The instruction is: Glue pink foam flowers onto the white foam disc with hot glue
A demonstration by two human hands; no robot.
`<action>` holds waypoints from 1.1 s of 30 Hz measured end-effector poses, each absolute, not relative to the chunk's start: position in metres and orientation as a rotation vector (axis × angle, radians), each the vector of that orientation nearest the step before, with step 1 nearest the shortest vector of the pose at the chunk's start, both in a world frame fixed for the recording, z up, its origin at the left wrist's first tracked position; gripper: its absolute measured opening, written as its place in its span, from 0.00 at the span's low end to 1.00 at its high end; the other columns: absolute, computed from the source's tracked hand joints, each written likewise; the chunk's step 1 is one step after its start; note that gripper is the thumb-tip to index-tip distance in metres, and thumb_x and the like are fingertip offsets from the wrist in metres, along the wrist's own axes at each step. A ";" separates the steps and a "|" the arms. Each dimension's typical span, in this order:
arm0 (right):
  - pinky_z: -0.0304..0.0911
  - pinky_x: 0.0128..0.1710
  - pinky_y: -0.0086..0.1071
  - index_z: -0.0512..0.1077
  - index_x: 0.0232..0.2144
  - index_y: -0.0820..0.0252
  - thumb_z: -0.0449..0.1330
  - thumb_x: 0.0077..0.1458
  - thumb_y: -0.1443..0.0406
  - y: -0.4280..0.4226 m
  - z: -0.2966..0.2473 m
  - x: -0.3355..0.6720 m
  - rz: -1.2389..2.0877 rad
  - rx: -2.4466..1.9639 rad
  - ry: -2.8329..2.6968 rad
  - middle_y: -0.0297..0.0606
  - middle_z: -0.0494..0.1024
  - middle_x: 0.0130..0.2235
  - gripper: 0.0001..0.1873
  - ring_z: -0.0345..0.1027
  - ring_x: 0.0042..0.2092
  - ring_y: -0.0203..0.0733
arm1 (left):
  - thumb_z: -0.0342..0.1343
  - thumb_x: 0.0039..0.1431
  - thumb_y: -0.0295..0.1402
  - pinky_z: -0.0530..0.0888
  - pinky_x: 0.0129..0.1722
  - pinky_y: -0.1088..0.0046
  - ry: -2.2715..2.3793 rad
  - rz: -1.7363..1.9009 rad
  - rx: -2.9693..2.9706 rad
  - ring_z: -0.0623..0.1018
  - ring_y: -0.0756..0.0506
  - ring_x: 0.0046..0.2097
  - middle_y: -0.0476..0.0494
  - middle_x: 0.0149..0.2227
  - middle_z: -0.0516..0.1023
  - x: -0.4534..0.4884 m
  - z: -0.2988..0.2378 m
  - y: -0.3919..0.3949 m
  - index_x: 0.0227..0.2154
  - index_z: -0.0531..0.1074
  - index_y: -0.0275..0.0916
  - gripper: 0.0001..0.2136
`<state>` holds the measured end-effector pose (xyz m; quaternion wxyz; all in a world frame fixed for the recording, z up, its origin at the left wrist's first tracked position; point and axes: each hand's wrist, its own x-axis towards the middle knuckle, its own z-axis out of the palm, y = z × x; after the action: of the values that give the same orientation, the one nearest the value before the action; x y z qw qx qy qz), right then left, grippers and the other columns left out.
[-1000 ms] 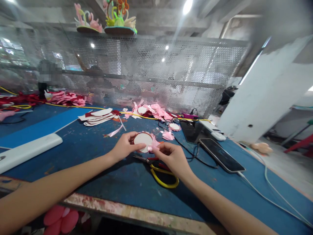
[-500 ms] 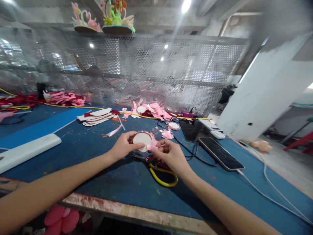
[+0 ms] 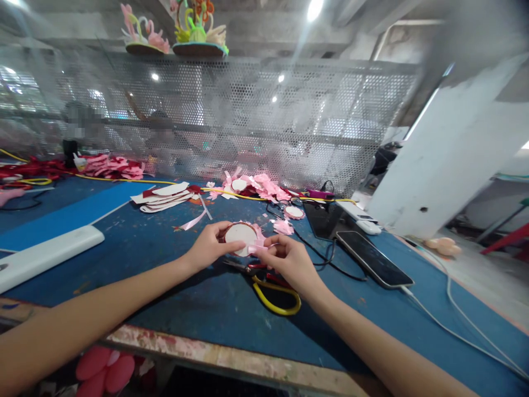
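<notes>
The left hand [image 3: 212,242] grips the white disc [image 3: 240,236] between the hands and the right hand [image 3: 289,262] pinches a pink strip [image 3: 257,250], seemingly at its rim — fingers obscure the contact — so an uneven tug could crease or skew it.

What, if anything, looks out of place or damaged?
The table's front edge looks worn, blotched with pink and white. A loose pink strip lies apart from the pink pile, near the stacked white pieces, like a stray offcut.
</notes>
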<state>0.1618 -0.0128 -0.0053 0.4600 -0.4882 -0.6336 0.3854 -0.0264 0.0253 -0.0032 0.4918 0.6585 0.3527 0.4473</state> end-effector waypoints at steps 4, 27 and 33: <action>0.50 0.21 0.25 0.71 0.27 0.63 0.61 0.44 0.51 -0.014 -0.005 0.161 0.850 -1.229 -1.656 0.30 0.67 0.20 0.19 0.56 0.22 0.31 | 0.65 0.38 0.36 0.72 0.36 0.71 0.842 1.084 1.589 0.76 0.44 0.36 0.42 0.36 0.78 -0.026 -0.004 0.025 0.37 0.72 0.32 0.21; 0.45 0.20 0.25 0.68 0.20 0.64 0.59 0.45 0.55 -0.017 -0.002 0.161 0.771 -1.315 -1.759 0.28 0.59 0.18 0.17 0.49 0.22 0.30 | 0.63 0.40 0.34 0.70 0.36 0.73 0.837 1.044 1.622 0.74 0.46 0.35 0.43 0.35 0.77 -0.025 -0.004 0.021 0.38 0.71 0.30 0.20; 0.45 0.20 0.25 0.69 0.21 0.64 0.59 0.45 0.54 -0.018 -0.002 0.159 0.811 -1.326 -1.719 0.28 0.59 0.18 0.17 0.49 0.22 0.30 | 0.63 0.40 0.34 0.70 0.36 0.73 0.835 1.040 1.605 0.74 0.46 0.35 0.42 0.35 0.76 -0.025 -0.006 0.023 0.40 0.70 0.30 0.21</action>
<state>0.1587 -0.0184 -0.0016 0.4006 -0.5242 -0.6797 0.3205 -0.0247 0.0226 -0.0056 0.5032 0.6645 0.3458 0.4308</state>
